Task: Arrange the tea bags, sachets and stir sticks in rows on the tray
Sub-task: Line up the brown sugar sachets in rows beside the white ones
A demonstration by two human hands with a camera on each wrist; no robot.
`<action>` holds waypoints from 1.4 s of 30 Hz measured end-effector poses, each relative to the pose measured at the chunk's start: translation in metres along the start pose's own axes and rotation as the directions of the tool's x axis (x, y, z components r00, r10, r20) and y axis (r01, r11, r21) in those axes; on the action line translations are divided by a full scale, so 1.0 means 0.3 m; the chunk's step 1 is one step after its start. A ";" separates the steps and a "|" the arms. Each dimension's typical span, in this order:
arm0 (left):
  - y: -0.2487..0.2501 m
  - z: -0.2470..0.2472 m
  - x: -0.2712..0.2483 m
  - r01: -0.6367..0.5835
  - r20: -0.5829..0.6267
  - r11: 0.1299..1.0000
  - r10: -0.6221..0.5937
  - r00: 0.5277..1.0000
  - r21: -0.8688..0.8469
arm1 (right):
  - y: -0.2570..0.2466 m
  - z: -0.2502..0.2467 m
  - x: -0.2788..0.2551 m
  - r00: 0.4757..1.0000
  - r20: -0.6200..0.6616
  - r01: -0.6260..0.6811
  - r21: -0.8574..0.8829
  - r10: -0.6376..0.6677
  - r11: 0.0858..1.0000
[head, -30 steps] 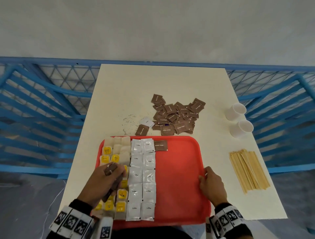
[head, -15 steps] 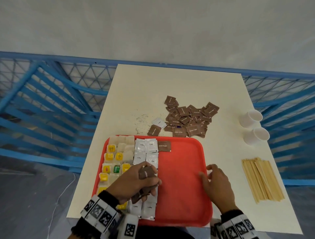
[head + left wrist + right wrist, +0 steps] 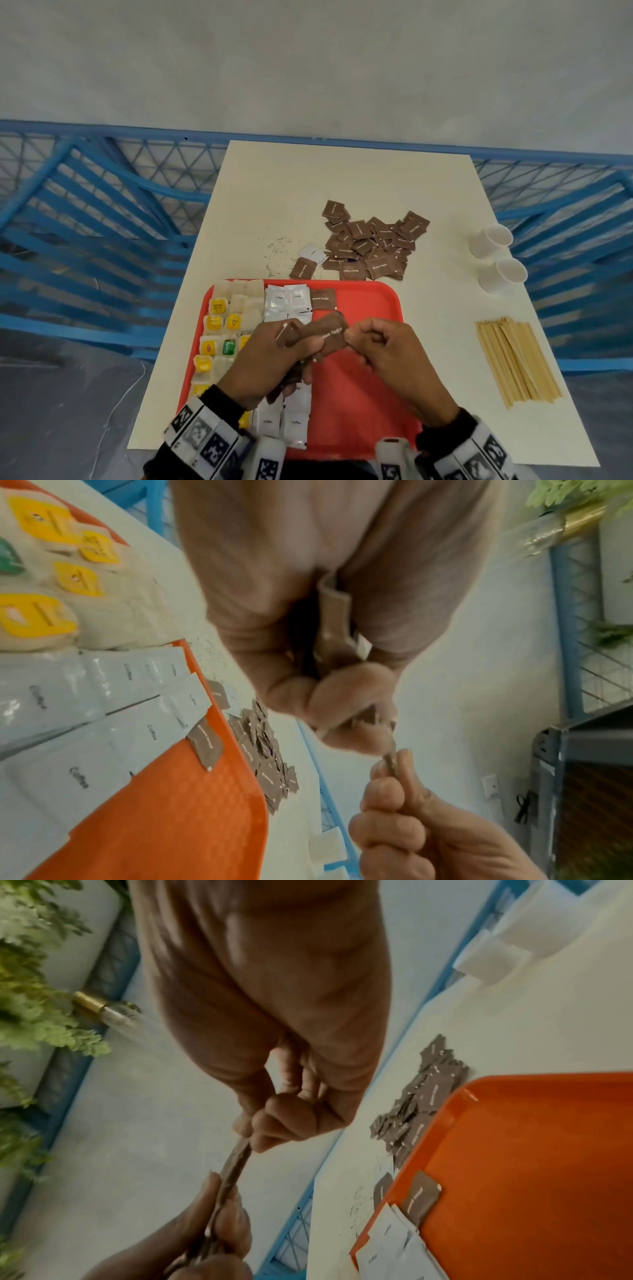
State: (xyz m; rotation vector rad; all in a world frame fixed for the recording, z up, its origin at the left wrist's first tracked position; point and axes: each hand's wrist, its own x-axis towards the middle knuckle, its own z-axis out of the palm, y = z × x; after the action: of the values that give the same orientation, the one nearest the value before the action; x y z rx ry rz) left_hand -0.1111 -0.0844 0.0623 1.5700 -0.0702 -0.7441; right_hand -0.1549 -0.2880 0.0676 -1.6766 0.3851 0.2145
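Now a brown sugar sachet (image 3: 330,334) is being pinched at frame centre by the right hand (image 3: 387,353) from the small stack being gripped in the left hand (image 3: 274,356), best peeled singly and laid flat under the placed sachet (image 3: 323,298) on the tray (image 3: 370,377).

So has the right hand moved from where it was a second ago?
Yes. The right hand has left the red tray's right edge and moved left to mid-tray, where it pinches the brown sugar sachet that the left hand holds.

Staged indoor test area: white table (image 3: 342,178), blue mesh fencing (image 3: 102,205), bare concrete floor, fake plants (image 3: 31,993).
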 end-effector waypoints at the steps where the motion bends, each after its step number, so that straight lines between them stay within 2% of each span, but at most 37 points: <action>1: 0.003 -0.001 -0.001 -0.020 -0.027 1.000 0.020 0.999 -0.012 | 0.006 0.000 -0.009 0.999 0.020 -0.025 0.032 0.024 0.999; 3: 0.011 -0.002 -0.003 -0.056 -0.036 0.998 0.058 0.998 0.040 | 0.007 0.006 -0.028 0.999 0.051 -0.014 0.076 0.010 0.997; 5: 0.019 0.000 -0.009 -0.091 0.011 0.987 0.090 0.996 0.136 | -0.007 0.012 -0.033 0.998 0.039 0.052 0.101 -0.056 0.993; 8: 0.019 0.002 -0.014 -0.100 0.055 0.991 0.095 0.994 0.094 | -0.025 0.012 -0.024 0.994 0.017 0.105 0.125 -0.108 0.987; 12: 0.017 0.002 -0.008 -0.039 0.063 0.998 0.042 0.997 -0.052 | -0.015 0.021 -0.021 0.999 0.032 0.030 0.208 -0.037 0.978; 15: 0.010 0.004 0.003 -0.012 0.059 0.996 0.018 0.998 -0.091 | 0.005 0.018 -0.020 0.999 0.039 -0.002 0.180 -0.005 0.984; 18: -0.007 0.000 0.016 -0.002 0.048 0.996 0.006 0.999 -0.089 | 0.017 0.007 -0.025 0.994 0.105 -0.038 0.152 0.022 0.988; 21: -0.033 -0.003 0.026 0.004 0.028 0.998 -0.002 1.000 -0.061 | 0.044 -0.001 -0.015 0.995 0.077 -0.071 0.077 0.065 0.995; 26: -0.077 0.000 0.064 0.073 0.015 0.997 -0.073 0.997 0.006 | 0.074 0.001 0.054 0.988 0.089 -0.130 0.078 0.123 0.988; 28: -0.086 -0.004 0.087 0.096 -0.034 0.995 -0.095 0.995 0.041 | 0.091 -0.005 0.117 0.987 0.056 -0.152 0.054 0.149 0.987; 31: -0.099 -0.023 0.093 0.134 -0.094 0.990 -0.128 0.987 0.051 | 0.154 -0.043 0.272 0.985 -0.084 -0.154 -0.067 0.148 0.986; 35: -0.124 -0.057 0.054 0.179 -0.081 0.982 -0.174 0.981 0.057 | 0.240 -0.080 0.469 0.967 -0.180 -0.213 -0.187 0.180 0.959; 42: -0.167 -0.093 0.019 0.251 -0.115 0.968 -0.246 0.962 0.026 | 0.321 -0.072 0.577 0.948 -0.262 -0.266 -0.349 0.179 0.899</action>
State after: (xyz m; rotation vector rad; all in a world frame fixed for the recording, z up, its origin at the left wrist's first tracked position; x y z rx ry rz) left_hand -0.1120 -0.0544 0.0132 1.6746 0.1989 -0.8528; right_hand -0.0324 -0.3415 -0.0800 -2.0484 0.7482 0.2848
